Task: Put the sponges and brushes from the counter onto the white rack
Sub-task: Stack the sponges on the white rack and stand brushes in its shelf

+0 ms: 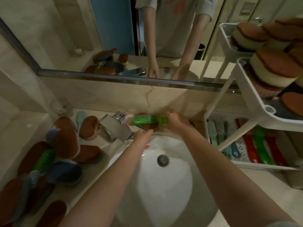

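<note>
1. Green brush (144,120) is held level behind the sink (164,185). R hand (176,122) grips its handle end, fingers curled round it; the handle tip is hidden in the fist.
2. L hand (142,137) reaches to the near edge of a brown sponge (153,126) lying under the brush. Fingertips meet its grey rim, but can't tell if they pinch or just touch.
3. That sponge is mostly hidden by brush & hands.
4. White rack (255,102) stands right of the sink. Upper shelves hold rack sponges (275,66), blurred & cut off by the frame edge. Btm shelf holds a row of rack brushes (255,145), partly behind a rack leg.
5. Counter (19,128) left of the tap (117,126) has a sponge pile (67,136) w/ a second green brush (44,158) half buried. The nearest sponges are dark, hard to make out & cut off.
</note>
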Demonstrator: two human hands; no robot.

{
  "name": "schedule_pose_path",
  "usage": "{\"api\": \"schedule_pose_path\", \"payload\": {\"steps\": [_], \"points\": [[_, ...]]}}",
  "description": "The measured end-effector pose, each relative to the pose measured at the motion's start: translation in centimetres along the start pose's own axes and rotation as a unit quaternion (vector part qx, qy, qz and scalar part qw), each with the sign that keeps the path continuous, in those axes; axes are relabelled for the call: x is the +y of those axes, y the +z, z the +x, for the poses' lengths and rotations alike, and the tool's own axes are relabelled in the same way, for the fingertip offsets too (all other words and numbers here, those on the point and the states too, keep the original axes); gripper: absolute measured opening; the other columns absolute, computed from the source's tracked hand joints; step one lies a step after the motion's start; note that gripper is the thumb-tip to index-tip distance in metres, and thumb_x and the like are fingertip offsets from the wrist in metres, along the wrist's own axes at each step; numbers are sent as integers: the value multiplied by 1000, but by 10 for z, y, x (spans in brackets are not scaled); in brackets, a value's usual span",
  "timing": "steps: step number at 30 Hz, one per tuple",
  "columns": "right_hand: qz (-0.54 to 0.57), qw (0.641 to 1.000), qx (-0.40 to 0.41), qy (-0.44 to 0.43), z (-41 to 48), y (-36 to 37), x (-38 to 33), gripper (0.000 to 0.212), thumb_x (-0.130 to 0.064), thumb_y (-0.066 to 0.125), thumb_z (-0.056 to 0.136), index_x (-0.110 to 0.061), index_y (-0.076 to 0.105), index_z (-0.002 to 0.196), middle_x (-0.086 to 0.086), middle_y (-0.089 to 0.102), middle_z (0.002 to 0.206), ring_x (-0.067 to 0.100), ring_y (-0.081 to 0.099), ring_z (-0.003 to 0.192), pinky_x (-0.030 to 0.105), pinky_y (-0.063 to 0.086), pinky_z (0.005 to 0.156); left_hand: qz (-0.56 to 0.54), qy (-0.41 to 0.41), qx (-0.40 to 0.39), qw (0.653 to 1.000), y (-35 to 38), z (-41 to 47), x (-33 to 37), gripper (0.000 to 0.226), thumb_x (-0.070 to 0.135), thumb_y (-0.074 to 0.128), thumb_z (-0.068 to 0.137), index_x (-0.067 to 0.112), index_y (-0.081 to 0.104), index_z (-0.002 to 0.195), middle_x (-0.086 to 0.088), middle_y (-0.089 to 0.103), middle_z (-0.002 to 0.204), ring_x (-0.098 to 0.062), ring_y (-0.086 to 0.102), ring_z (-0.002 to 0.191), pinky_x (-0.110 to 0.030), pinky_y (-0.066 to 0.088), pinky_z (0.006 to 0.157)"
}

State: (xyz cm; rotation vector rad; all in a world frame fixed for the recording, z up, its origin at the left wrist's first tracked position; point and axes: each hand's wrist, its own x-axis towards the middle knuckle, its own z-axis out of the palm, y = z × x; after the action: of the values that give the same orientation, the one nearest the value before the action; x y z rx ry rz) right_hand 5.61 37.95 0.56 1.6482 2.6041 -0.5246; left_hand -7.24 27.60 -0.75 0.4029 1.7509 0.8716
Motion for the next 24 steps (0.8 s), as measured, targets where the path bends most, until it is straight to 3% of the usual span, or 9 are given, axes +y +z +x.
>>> {"api": "schedule_pose_path", "payload": {"steps": [3, 6, 10, 15, 19, 22, 24], "points": [[12, 999, 27, -24, 19, 17, 5, 29, -38, 48, 93, -22, 58, 116, 7, 61, 121, 30, 58, 107, 31, 44, 84, -22, -29, 6, 999, 7, 17, -4, 40, 33, 58, 89, 10, 48, 119, -11, 50, 117, -23, 52, 98, -32, 45, 70], [-7, 998, 33, -53, 31, 29, 8, 31, -35, 44, 95, -17, 60, 115, 10, 63, 118, 31, 59, 108, 37, 47, 89, -57, -50, 11, 997, 15, 29, -5, 54, 38, 61, 87, 13, 43, 131, -11, 52, 126, -23, 54, 95, -28, 45, 60], [-4, 997, 2, -72, 38, 31, 12, 31, -22, 52, 91, -17, 62, 120, 9, 62, 121, 29, 61, 110, 39, 52, 90, -85, -72, 10, 994, 21, 42, -4, 56, 43, 63, 84, 13, 46, 129, -8, 53, 125, -18, 55, 83, -28, 43, 56], [71, 991, 37, -112, 32, 7, 15, 35, -13, 57, 86, -8, 62, 120, 17, 61, 120, 32, 57, 112, 36, 46, 94, -78, -80, 27, 993, 25, 55, -4, 62, 47, 66, 80, 12, 46, 128, -7, 54, 118, -23, 56, 91, -32, 46, 67], [129, 977, 100, -140, 18, -14, 14, 39, -10, 68, 77, -3, 65, 115, 19, 63, 113, 34, 60, 104, 35, 45, 88, -54, -87, 62, 993, 27, 60, 1, 63, 64, 65, 71, 14, 55, 107, -7, 60, 103, -22, 62, 75, -29, 50, 59], [154, 974, 106, -128, 11, -14, 14, 40, -20, 64, 73, -5, 67, 110, 17, 64, 101, 33, 61, 93, 35, 47, 79, -65, -100, 89, 989, 31, 64, 3, 53, 60, 68, 71, 11, 49, 75, -8, 57, 79, -23, 59, 62, -36, 54, 71], [173, 971, 111, -123, 7, -13, 14, 38, -18, 68, 73, -5, 67, 109, 17, 63, 98, 32, 61, 90, 34, 45, 77, -77, -93, 124, 985, 32, 66, 2, 52, 55, 72, 71, 11, 44, 69, -8, 56, 77, -23, 57, 59, -40, 56, 74]]}}
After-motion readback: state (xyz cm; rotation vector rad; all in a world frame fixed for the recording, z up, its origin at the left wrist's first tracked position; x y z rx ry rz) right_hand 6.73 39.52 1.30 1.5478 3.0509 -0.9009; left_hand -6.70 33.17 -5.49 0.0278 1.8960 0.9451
